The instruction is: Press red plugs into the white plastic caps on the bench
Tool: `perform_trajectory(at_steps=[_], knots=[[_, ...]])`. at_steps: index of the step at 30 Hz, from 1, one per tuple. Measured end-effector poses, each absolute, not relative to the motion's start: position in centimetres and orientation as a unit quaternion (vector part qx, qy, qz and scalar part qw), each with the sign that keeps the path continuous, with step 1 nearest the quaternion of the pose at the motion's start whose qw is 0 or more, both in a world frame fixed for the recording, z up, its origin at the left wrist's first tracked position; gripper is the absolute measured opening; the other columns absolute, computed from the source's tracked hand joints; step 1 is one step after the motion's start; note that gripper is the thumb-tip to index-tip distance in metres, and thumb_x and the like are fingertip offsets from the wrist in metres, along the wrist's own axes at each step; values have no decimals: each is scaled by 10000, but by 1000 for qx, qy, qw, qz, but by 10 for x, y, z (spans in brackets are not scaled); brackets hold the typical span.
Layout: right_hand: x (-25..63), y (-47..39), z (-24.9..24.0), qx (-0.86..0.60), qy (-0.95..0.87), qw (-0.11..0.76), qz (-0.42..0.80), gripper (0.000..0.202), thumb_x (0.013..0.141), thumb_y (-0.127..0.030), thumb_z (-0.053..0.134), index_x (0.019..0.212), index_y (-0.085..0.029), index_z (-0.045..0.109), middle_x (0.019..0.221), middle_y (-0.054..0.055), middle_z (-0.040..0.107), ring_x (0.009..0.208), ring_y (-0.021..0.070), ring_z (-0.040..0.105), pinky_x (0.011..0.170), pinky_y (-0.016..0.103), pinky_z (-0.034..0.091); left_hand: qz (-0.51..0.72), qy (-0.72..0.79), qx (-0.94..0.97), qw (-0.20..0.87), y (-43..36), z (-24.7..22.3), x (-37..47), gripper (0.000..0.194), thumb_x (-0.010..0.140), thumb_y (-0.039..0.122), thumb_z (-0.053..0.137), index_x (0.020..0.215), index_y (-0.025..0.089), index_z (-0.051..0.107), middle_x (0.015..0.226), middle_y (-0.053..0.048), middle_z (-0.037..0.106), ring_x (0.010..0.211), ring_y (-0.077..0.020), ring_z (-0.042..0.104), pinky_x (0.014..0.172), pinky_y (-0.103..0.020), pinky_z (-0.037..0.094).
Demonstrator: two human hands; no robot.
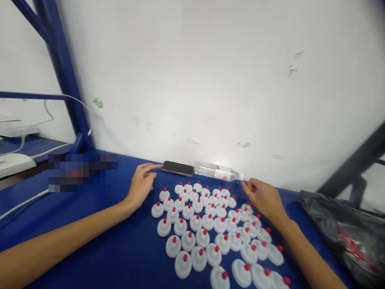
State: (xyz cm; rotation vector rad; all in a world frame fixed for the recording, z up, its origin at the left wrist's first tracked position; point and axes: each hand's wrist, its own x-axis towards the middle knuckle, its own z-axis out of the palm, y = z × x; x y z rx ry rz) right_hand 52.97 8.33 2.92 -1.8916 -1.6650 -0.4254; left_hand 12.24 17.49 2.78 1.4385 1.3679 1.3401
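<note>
Several white, rounded pieces with red tips (188, 241) lie spread over the blue table between my arms. My left hand (142, 182) has its index finger stretched out to the left end of a dark phone (178, 168) lying near the wall. Right of the phone, a clear plastic bottle (217, 171) with a white cap lies on its side. My right hand (263, 197) is beside the cap, its thumb and index finger close together; a bit of red shows at the fingertips, too small to make out.
A dark plastic bag (345, 237) with red items stands at the right edge. Blue metal posts (64, 72) rise at the left, with white cables and a white device (16, 164). A white wall (192, 80) closes off the back of the table.
</note>
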Motion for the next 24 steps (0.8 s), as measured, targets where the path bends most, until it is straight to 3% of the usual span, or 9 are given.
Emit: perform_trajectory(at_steps=[8,11,14,17,21,24], knots=[[528,77,36,-695,-627,297,-187,411,923,-536,510,644,-276,356,517,-20,489,480,178,410,553,301,286,518,544,565,342,176,21,121,279,1040,335,703,1259,163,679,1264,-92,689,956,-186,702,762,-333,641],[525,74,42,-685,-617,313,-227,415,935,-540,502,663,-270,342,539,-27,478,484,165,377,546,293,262,525,537,579,317,176,26,116,246,1031,342,713,1189,155,686,1189,-74,694,924,-179,687,765,-336,625],[518,71,49,-668,-606,335,-273,420,956,-526,504,677,-262,334,565,-34,463,495,151,355,541,289,239,546,509,605,276,172,37,111,74,1008,212,678,1049,153,697,1084,-40,659,866,-157,623,733,-297,561],[507,68,58,-649,-590,360,-318,420,1002,-482,511,694,-253,341,598,-43,449,512,134,374,544,285,248,568,462,636,244,161,50,109,178,934,89,564,946,183,714,1027,-24,588,796,-146,538,620,-259,437],[482,60,77,-572,-612,408,-363,419,1035,-385,591,694,-237,398,613,-62,461,510,97,426,558,259,319,568,397,678,247,143,52,111,201,922,195,542,936,226,740,1047,-31,578,845,-177,552,665,-300,446],[434,46,94,-483,-662,488,-300,415,1008,-272,676,676,-231,429,600,-65,499,544,92,515,588,238,377,561,378,686,268,138,43,113,233,967,267,522,959,240,753,1048,-26,617,837,-182,570,763,-336,477]])
